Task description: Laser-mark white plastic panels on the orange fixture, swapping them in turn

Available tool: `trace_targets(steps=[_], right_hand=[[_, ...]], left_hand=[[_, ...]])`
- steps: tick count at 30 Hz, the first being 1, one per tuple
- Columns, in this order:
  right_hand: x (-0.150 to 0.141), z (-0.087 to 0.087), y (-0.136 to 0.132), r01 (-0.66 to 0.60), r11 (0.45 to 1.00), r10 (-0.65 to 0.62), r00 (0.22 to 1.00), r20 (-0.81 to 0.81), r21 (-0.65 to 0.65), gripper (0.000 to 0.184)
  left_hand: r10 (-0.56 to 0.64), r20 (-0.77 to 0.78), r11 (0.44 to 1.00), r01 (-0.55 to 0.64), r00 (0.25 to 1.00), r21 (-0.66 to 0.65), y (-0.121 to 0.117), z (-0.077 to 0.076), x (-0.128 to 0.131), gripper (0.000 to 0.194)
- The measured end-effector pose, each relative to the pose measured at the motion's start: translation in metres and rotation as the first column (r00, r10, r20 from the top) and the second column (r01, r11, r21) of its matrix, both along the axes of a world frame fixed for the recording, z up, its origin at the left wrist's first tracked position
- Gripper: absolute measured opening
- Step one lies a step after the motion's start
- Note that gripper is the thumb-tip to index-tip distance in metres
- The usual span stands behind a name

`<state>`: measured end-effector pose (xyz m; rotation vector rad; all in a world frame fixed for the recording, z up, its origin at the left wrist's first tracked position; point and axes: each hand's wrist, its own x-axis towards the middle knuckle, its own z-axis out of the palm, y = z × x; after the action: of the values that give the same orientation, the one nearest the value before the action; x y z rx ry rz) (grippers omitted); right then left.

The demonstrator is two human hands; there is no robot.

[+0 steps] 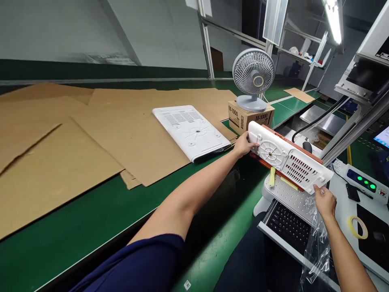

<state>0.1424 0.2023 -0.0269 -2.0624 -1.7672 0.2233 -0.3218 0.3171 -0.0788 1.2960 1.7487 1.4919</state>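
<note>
A white plastic vented cover (270, 152) stands tilted on edge between my hands, with a round spoked pattern and rows of slots on its face. My left hand (244, 146) grips its left end, thumb on the face. At the lower right corner, my right hand (325, 202) pinches the edge. Behind the cover shows a reddish-orange fixture (306, 154); whether they touch, I cannot tell. A crumpled clear plastic bag (317, 243) hangs below my right hand. Another white vented cover (194, 132) lies on cardboard to the left.
Cardboard sheets (100, 134) cover much of the green bench (91, 227). A grey fan (253, 77) stands on a carton (238, 115). Below the held cover are a perforated metal plate (288, 194) and a keyboard (288, 225). Yellow tape (352, 229) and a lit control box (366, 182) are at right.
</note>
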Motion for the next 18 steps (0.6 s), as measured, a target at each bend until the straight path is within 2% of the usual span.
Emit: trace_targets(steps=[3, 6, 12, 18], right_hand=[[0.003, -0.004, 0.003, 0.0, 1.0, 0.001, 0.997, 0.073, -0.011, 0.054], [0.005, -0.007, 0.004, 0.002, 1.0, 0.001, 0.993, 0.12, -0.023, 0.051], [0.008, -0.004, 0.015, 0.063, 0.998, -0.064, 0.992, 0.104, 0.017, 0.045], [0.01, -0.002, 0.026, 0.048, 0.998, -0.051, 0.99, 0.131, 0.028, 0.037]], left_hand=[[-0.003, -0.002, 1.0, 0.003, 1.0, -0.007, 0.002, 0.002, -0.001, 0.08], [0.003, -0.015, 1.0, -0.003, 1.0, -0.012, 0.001, 0.002, -0.002, 0.077], [0.031, -0.06, 0.999, -0.03, 0.998, 0.016, -0.003, 0.002, -0.003, 0.076], [0.019, -0.141, 0.997, -0.03, 0.99, -0.076, 0.002, 0.002, -0.011, 0.081]])
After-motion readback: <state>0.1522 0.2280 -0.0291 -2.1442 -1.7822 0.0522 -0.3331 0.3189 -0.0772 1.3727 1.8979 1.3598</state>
